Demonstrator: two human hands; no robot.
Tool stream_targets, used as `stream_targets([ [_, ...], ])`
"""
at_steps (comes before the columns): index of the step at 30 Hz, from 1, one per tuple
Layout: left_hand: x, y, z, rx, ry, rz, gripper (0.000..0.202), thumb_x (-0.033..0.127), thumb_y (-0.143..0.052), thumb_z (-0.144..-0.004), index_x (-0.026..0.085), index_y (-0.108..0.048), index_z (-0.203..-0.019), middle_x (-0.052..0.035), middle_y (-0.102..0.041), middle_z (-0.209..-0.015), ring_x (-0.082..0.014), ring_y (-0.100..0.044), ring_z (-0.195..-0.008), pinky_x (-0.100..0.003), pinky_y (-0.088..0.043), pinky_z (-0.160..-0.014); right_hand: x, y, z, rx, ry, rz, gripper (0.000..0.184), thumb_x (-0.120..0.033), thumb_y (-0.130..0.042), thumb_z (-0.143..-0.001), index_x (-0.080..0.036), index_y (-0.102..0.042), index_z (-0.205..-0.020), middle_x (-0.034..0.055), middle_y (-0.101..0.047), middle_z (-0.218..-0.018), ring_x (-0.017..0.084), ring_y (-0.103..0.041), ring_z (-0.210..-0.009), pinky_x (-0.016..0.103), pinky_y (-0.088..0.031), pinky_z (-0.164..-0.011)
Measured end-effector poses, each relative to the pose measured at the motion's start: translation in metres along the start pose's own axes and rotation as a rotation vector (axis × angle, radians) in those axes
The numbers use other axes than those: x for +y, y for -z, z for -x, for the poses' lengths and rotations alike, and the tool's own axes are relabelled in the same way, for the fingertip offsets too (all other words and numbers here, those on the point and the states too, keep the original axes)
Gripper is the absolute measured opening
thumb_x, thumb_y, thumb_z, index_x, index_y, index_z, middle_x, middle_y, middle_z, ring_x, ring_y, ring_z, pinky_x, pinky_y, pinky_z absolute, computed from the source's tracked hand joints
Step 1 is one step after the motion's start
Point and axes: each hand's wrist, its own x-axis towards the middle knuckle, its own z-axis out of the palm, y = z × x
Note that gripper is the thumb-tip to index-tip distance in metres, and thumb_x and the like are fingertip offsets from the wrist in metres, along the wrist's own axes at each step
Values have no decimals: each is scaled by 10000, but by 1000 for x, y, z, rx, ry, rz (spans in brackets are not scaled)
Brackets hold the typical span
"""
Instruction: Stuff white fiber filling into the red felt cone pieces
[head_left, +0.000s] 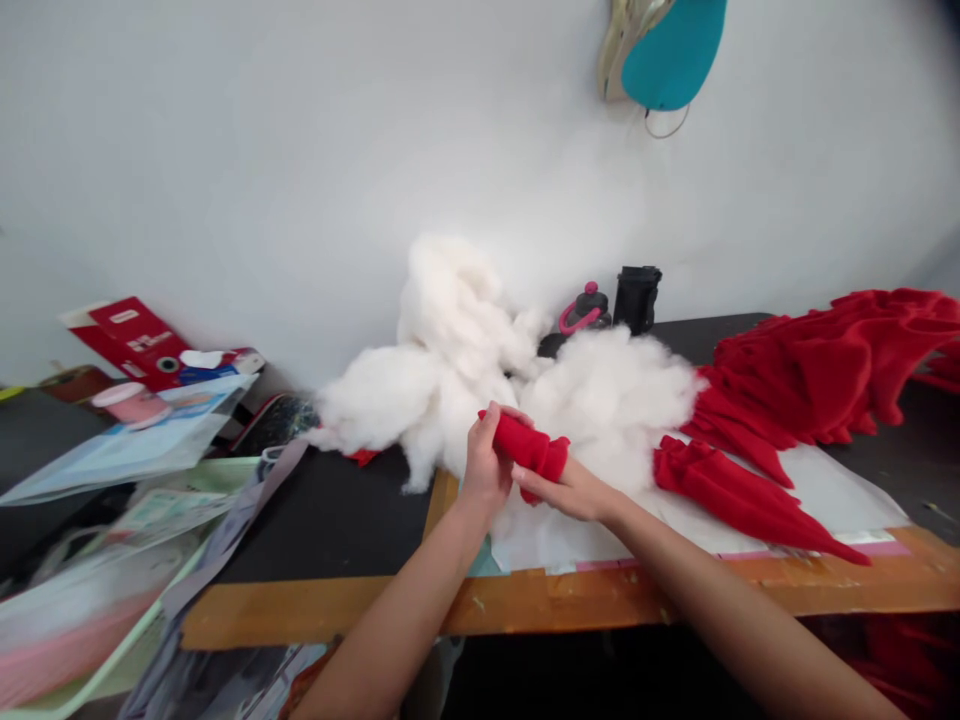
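Observation:
My left hand (486,462) is closed around one end of a small red fleece piece (529,448), held just above the table's front middle. My right hand (564,490) grips the other end of the same piece, with its fingers partly tucked into or under the fabric. Directly behind both hands lies a big heap of white stuffing fibre (487,370). A red fleece cone (739,500) lies flat to the right of my right hand on a white sheet (832,490).
A pile of red fleece (825,365) covers the back right. Two dark bottles (611,300) stand by the wall. Plastic bags, papers and a red box (131,340) crowd the left. A wooden strip (570,590) edges the black table. A teal cap (671,50) hangs on the wall.

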Motion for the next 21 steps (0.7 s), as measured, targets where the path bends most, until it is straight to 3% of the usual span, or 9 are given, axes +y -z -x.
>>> stream_targets([
  [3,0,3,-6,44,-45,-40,364,498,-671,-791,137,-635,-775,-48,-667,-730,-173,-644,-699,-282,-498,-694,5,1,0,101,-81,-91,435,-542,-465,-917,-159,-566,-737,4,-562,-618,126,-545,-592,249,-461,-551],
  [5,0,5,-9,75,-52,-33,379,511,-664,-797,133,-638,-783,-50,-667,-714,-177,-651,-705,-282,-501,-698,7,2,-2,172,-85,-116,450,-549,-499,-895,-169,-505,-653,-11,-520,-577,111,-508,-559,237,-428,-524],
  [10,-1,5,-9,82,-43,55,418,549,-675,-782,151,-628,-904,-65,-695,-813,-185,-667,-725,-297,-514,-700,5,3,-6,290,-86,-170,419,-541,-535,-877,-174,-509,-676,-27,-498,-574,94,-473,-538,226,-405,-510],
  [15,-4,3,-8,8,10,49,362,466,-719,-774,147,-613,-907,-75,-694,-826,-211,-678,-803,-306,-522,-737,-1,2,-7,212,-110,-166,480,-570,-495,-887,-178,-483,-609,-26,-477,-526,89,-456,-501,223,-395,-479],
  [21,-3,1,-7,24,-4,67,327,452,-706,-786,158,-589,-866,-49,-680,-804,-188,-668,-776,-292,-521,-721,4,-1,-5,75,-177,-139,406,-563,-518,-876,-177,-540,-749,-9,-541,-617,111,-515,-544,240,-444,-502],
])
